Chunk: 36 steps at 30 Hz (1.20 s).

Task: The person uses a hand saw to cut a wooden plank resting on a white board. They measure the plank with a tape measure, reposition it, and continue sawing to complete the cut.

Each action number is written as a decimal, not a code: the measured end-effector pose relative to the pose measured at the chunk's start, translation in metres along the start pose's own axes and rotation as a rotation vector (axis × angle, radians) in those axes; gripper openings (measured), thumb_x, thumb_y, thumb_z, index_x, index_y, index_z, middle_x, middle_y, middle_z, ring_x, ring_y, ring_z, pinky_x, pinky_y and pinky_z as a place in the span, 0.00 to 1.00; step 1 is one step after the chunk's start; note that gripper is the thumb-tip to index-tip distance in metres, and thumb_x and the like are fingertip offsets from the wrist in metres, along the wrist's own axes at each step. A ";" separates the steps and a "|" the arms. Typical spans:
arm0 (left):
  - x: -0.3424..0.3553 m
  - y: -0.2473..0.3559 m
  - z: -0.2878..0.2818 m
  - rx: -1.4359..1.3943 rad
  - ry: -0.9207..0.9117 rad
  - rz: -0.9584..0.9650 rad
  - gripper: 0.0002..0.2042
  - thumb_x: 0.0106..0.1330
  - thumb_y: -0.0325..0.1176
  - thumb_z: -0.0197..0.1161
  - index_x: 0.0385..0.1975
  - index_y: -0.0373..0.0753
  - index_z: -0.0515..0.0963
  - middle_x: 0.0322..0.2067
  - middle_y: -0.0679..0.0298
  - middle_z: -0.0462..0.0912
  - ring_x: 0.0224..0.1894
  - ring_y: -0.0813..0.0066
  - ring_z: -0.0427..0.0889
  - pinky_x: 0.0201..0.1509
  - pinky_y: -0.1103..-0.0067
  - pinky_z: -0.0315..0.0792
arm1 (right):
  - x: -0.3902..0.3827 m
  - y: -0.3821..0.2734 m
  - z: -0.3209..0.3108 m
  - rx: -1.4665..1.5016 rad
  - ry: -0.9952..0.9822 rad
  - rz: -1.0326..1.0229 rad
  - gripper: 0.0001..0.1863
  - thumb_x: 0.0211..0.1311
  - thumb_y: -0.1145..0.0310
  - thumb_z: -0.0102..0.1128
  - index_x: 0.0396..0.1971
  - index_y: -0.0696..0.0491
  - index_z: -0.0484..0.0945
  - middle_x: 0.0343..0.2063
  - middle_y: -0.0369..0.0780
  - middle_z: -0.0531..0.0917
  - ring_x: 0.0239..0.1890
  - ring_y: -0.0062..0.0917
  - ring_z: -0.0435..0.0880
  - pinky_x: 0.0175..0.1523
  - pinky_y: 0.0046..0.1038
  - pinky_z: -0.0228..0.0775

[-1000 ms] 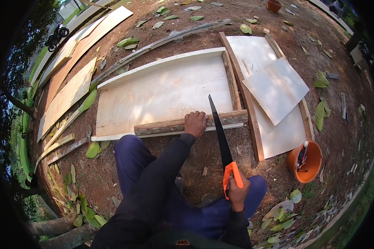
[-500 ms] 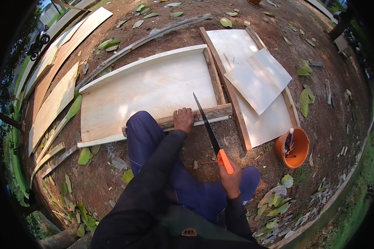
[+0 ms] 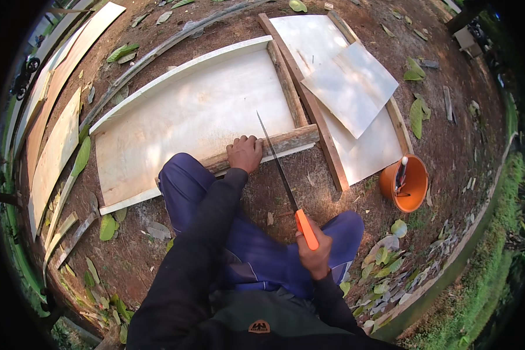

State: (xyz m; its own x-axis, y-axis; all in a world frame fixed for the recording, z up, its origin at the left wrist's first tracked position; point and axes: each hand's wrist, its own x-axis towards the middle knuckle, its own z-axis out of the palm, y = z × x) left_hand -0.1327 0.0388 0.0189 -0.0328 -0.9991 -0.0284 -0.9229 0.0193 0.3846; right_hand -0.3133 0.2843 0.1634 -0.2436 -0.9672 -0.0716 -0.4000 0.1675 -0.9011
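My right hand [image 3: 315, 249] is wrapped round the orange handle of a hand saw [image 3: 284, 182]. The saw's dark, narrow blade slants up and away, crossing a rough wooden batten [image 3: 286, 141]. My left hand [image 3: 245, 154] grips that batten from above, just left of the blade, its fingers bent over the far side. The batten lies along the near edge of a shallow frame with a pale plywood panel [image 3: 186, 105]. A second batten [image 3: 287, 84] closes the panel's right end. Whether the teeth have cut into the wood cannot be made out.
To the right lies another framed panel [image 3: 367, 157] with a loose plywood piece [image 3: 353, 87] on top. An orange bucket [image 3: 411, 201] holding tools stands near my right knee. Plywood sheets [image 3: 55, 146] and a long pole [image 3: 151, 56] lie at the left and back. Leaves [image 3: 385, 262] litter the dirt.
The view has shifted, so the panels and bucket sit higher and further left in it. The saw still crosses the batten, and both hands keep their grip.
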 end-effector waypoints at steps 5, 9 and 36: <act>0.024 -0.009 -0.025 -0.124 -0.304 -0.067 0.25 0.74 0.61 0.51 0.47 0.50 0.90 0.41 0.54 0.90 0.48 0.52 0.88 0.54 0.56 0.77 | -0.006 0.011 0.019 -0.005 0.069 -0.145 0.25 0.58 0.77 0.66 0.58 0.63 0.80 0.35 0.54 0.88 0.31 0.43 0.91 0.37 0.33 0.82; 0.029 -0.007 -0.029 -0.163 -0.381 -0.149 0.27 0.74 0.64 0.51 0.48 0.51 0.90 0.42 0.53 0.91 0.48 0.52 0.89 0.54 0.59 0.79 | -0.010 0.008 0.019 -0.020 0.053 -0.097 0.25 0.58 0.77 0.66 0.57 0.64 0.80 0.33 0.53 0.87 0.29 0.41 0.91 0.36 0.34 0.81; 0.029 -0.016 -0.013 -0.174 -0.380 -0.174 0.27 0.73 0.64 0.53 0.47 0.51 0.91 0.40 0.55 0.92 0.46 0.53 0.89 0.59 0.58 0.72 | 0.008 0.006 0.016 -0.008 -0.004 -0.106 0.25 0.58 0.77 0.65 0.58 0.63 0.80 0.38 0.53 0.88 0.34 0.39 0.92 0.39 0.33 0.82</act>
State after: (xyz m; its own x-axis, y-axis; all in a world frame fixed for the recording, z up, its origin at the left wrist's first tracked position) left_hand -0.1138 0.0089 0.0237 -0.0517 -0.9012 -0.4304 -0.8497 -0.1867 0.4930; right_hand -0.3036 0.2749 0.1504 -0.1959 -0.9804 0.0218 -0.4306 0.0661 -0.9001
